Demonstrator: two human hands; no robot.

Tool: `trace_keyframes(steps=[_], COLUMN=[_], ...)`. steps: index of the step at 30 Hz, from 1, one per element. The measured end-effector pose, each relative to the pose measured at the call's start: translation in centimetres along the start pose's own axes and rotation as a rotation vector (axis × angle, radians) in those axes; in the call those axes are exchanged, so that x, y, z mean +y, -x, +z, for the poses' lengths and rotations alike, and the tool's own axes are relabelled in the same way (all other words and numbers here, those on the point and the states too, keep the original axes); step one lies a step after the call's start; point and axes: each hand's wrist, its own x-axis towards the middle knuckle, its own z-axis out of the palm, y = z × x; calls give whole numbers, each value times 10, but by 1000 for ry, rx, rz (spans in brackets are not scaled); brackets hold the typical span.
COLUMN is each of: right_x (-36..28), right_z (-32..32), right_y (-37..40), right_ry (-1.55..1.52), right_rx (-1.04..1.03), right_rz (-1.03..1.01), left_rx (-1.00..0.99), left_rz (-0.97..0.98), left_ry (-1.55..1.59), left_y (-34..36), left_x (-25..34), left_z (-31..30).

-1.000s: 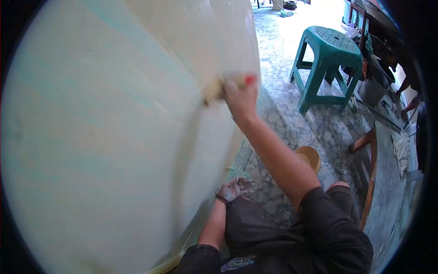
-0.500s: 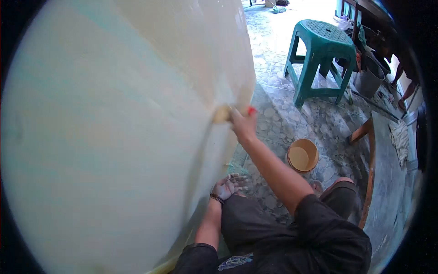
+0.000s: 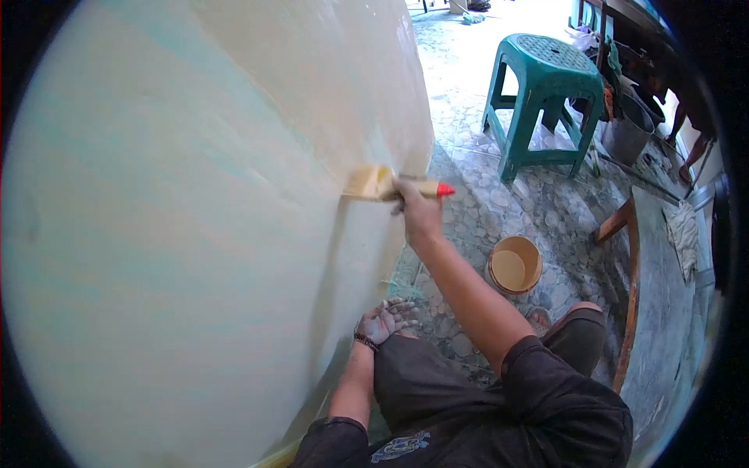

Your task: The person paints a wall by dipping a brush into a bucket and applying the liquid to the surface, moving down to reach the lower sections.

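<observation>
My right hand (image 3: pixel 420 209) grips a wide paintbrush (image 3: pixel 425 188) with a pale wooden handle and a red tip. Its cream-coated bristles press against the wall (image 3: pixel 195 257), which shows cream paint over patches of light blue-green. Resting by my left knee, my left hand (image 3: pixel 384 321) is palm up with fingers apart and nothing in it; whitish residue covers the palm. On the floor to the right of my right forearm stands a small round tub (image 3: pixel 515 265) of cream-coloured paint.
A green plastic stool (image 3: pixel 550 101) stands on the stone-patterned floor (image 3: pixel 460 168). To the right is a wooden bench (image 3: pixel 663 304) with a white cloth (image 3: pixel 683 238) on it. Grey buckets (image 3: pixel 628 132) sit farther back, near another person's leg (image 3: pixel 690 156).
The paintbrush has shifted slightly, its bristles now reaching farther left on the wall and its red-tipped handle showing more to the right. My left hand stays at my knee.
</observation>
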Motion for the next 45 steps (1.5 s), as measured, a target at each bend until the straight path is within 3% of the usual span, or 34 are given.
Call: trace_keyframes(steps=[3,5,8,12,15,16,17,18,19,21,24,26,28,30,31,32,34,35,36,37,38,39,41,42,43,44,45], right_x=[-89,-119,-27,81,15,-6,-58,-96,-140,-207,-217,-139,-84,-25,-19,-24,-62,-109,-188,-213,-245,-275,-289,-260,-214,-185,-158], right_z=[69,112,75,-62,11,45,86,117,141,168,192,173,113,52,28,19,75,116,162,196,214,222,216,228,223,192,162], right_y=[-3,1,-11,-14,-20,-42,-46,-62,-56,-36,-40,-66,-59,-68,-78,-88,-108,-114,-86,-121,-109,-113,-83,-142,-173,-141,-126], right_ry=[-312,-373,-413,129,108,438,695,681,645,-175,-713,-608,-476,-204,-17,171,483,674,924,1080,636,779,-527,-653,-452,-572,-567], right_rx=[-229,-294,-158,186,190,200,186,82,73,-166,-236,-236,-86,157,209,260,277,137,93,84,129,-70,-232,-284,-60,-295,-210], right_rz=[-298,-331,-64,223,38,-349,-357,-292,-421,-374,-354,-275,-122,-104,20,133,-367,-398,-284,-417,-429,-610,-215,-299,-475,-251,-117], left_rx=[-40,-19,11,-22,35,43,55,66,60,39,46,57,73,94,111,119,141,163,190,171,154,140,154,161,169,181,191], left_rz=[20,42,41,42,75,88,103,116,116,114,86,84,86,95,104,112,116,114,115,140,166,191,173,159,140,137,135], left_ry=[50,14,15,-81,-40,-46,-59,-75,-73,-53,-2,7,-6,-40,-24,-10,6,11,14,5,-3,-8,39,58,75,58,46], left_y=[4,3,10,6,11,12,14,15,16,13,5,4,1,3,7,6,4,5,7,9,11,14,14,12,9,9,7], left_x=[-5,-3,-7,-3,-7,-8,-9,-7,-5,-6,-7,-8,-8,-9,-11,-11,-9,-10,-10,-10,-10,-11,-9,-10,-10,-8,-9], left_z=[9,6,2,4,2,3,3,4,4,3,8,6,1,-8,-10,-10,-12,-12,-12,-14,-15,-15,-14,-15,-16,-17,-19])
